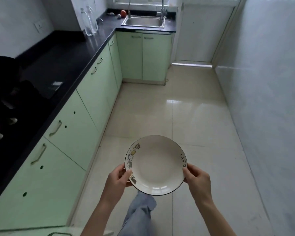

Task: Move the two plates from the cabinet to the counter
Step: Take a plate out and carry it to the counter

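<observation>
Plate (156, 165) gripped at rim by left hand (119, 178), right hand (197, 180); possibly stacked.

— What sort of room is this?
— A home kitchen. See the steel sink (144, 22) and tap (162, 9) at the far end, the long dark table (66, 60), pale green cupboard doors (95, 86) beneath it, glossy tiled floor (191, 116).

plate (156, 165) | rim, right side | handwritten word "Life" | no other text readable
</observation>
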